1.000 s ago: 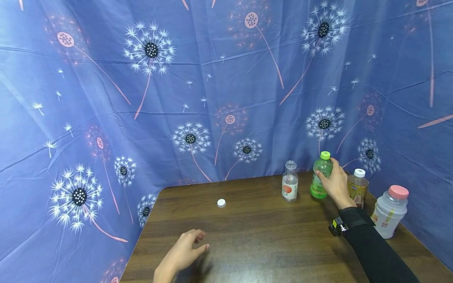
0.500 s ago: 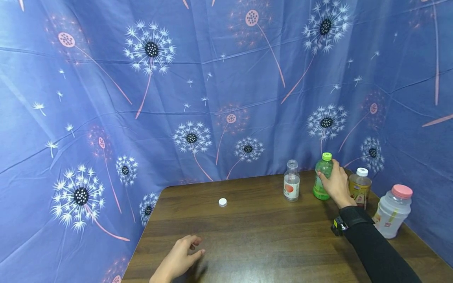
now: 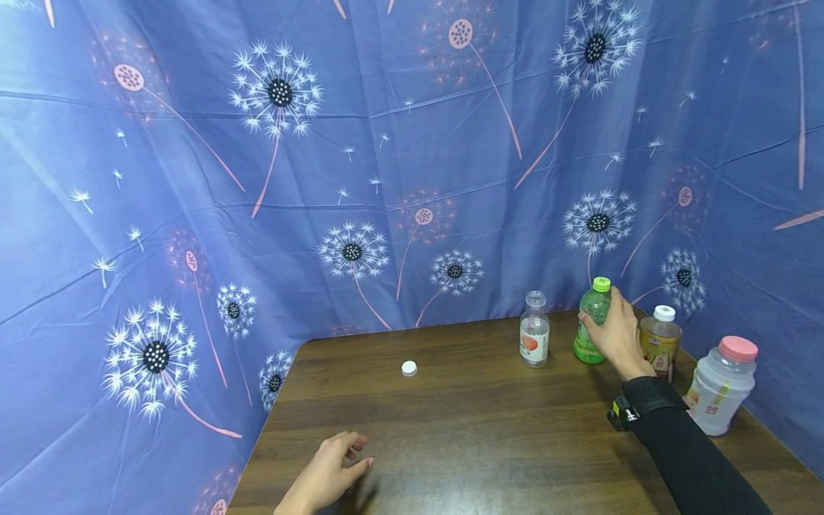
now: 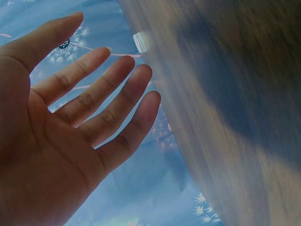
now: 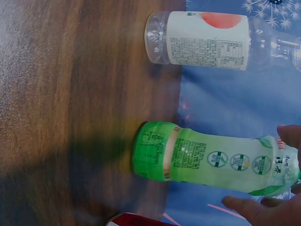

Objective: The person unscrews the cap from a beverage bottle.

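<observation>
My right hand grips the upper part of a green plastic bottle with a lime-green cap, thumb on its left side and fingers on its right. It stands upright at the back right of the table. In the right wrist view, the green bottle's label faces the camera, with the fingertips at its upper end. Left of it is a clear bottle with a white label and no cap on its mouth. My left hand hovers, holding nothing, over the front left of the table; its relaxed fingers show in the left wrist view.
A white bottle cap lies on the wooden table. Close to the right hand stand a white-capped bottle with a yellow-brown label and a clear jar with a pink lid. A blue dandelion-print curtain hangs behind.
The head view has turned slightly left, so the scene sits a little further right. My left hand has drawn back slightly towards me. My right hand stays on the green bottle.
</observation>
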The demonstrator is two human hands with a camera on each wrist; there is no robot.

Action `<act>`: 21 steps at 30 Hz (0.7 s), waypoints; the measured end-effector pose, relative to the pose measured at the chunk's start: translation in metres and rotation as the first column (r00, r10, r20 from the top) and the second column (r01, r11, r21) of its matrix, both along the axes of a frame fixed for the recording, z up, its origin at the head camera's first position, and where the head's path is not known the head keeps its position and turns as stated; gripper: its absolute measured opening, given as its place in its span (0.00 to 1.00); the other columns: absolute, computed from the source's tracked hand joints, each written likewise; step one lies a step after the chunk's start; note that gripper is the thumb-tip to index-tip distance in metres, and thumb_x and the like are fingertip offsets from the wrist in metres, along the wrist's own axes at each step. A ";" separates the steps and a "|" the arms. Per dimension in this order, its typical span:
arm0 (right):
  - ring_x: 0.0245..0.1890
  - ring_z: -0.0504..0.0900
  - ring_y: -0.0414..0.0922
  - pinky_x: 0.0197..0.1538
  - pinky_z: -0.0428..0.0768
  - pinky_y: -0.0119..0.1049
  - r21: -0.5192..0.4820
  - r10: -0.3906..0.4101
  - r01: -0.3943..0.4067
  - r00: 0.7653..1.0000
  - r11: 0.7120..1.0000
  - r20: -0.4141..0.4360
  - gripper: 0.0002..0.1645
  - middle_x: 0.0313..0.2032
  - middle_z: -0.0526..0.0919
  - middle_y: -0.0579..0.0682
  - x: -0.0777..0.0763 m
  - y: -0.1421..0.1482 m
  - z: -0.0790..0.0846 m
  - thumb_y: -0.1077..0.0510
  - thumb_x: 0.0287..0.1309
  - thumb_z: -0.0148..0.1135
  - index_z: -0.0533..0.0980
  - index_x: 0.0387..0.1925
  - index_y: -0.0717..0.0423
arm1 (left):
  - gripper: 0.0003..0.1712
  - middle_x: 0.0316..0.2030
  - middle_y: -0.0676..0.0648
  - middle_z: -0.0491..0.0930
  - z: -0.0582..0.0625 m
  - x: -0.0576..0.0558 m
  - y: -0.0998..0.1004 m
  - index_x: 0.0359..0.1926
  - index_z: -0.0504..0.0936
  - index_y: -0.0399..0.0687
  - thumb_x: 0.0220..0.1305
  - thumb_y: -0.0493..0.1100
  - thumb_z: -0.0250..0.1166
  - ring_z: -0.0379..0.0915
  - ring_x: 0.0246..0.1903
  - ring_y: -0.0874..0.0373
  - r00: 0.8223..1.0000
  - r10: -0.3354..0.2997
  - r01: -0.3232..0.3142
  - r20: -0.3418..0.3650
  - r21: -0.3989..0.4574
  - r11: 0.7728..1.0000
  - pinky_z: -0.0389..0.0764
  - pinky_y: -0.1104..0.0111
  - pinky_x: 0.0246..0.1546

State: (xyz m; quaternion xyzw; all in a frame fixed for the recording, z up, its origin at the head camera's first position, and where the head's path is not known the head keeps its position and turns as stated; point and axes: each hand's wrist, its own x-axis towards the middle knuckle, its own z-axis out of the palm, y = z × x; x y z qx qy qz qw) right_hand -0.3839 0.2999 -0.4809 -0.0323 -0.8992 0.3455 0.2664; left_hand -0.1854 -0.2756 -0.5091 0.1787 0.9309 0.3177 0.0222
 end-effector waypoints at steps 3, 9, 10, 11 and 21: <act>0.68 0.61 0.81 0.66 0.63 0.76 0.008 -0.001 0.002 0.998 1.000 -0.059 0.58 0.71 0.58 0.81 0.002 -0.001 0.003 0.50 0.66 0.68 0.44 0.82 0.66 | 0.25 0.49 0.37 0.84 -0.001 0.001 -0.001 0.56 0.82 0.33 0.70 0.50 0.70 0.82 0.42 0.45 1.000 -0.001 0.001 0.005 -0.002 1.000 0.86 0.56 0.41; 0.72 0.55 0.80 0.72 0.56 0.74 0.038 -0.010 0.013 0.996 0.999 -0.085 0.59 0.75 0.52 0.79 0.008 -0.002 0.015 0.46 0.67 0.66 0.42 0.83 0.63 | 0.23 0.48 0.38 0.84 0.001 0.001 -0.004 0.55 0.83 0.34 0.70 0.49 0.71 0.82 0.41 0.46 1.000 -0.001 0.001 0.014 -0.002 1.000 0.86 0.57 0.40; 0.74 0.53 0.80 0.74 0.53 0.74 0.046 -0.008 0.012 0.997 0.999 -0.082 0.59 0.76 0.51 0.79 0.010 -0.002 0.017 0.45 0.68 0.66 0.42 0.83 0.62 | 0.23 0.48 0.38 0.85 0.001 0.001 -0.005 0.54 0.83 0.34 0.69 0.49 0.71 0.82 0.41 0.46 1.000 0.000 0.000 0.011 -0.004 1.000 0.86 0.57 0.41; 0.75 0.50 0.79 0.75 0.51 0.73 0.053 -0.007 0.012 0.996 0.999 -0.085 0.59 0.76 0.50 0.78 0.010 -0.002 0.019 0.43 0.68 0.65 0.42 0.83 0.62 | 0.23 0.48 0.38 0.85 0.002 0.001 -0.005 0.54 0.83 0.34 0.69 0.49 0.71 0.82 0.41 0.47 1.000 0.001 -0.001 0.008 -0.006 1.000 0.86 0.57 0.41; 0.83 0.37 0.66 0.76 0.47 0.75 0.116 0.033 -0.016 0.989 0.993 -0.145 0.59 0.82 0.44 0.68 0.025 -0.025 0.061 0.34 0.69 0.62 0.43 0.85 0.53 | 0.23 0.45 0.39 0.85 0.000 0.002 -0.010 0.54 0.82 0.34 0.64 0.44 0.75 0.82 0.39 0.49 0.999 -0.050 0.050 0.020 -0.001 0.999 0.86 0.62 0.38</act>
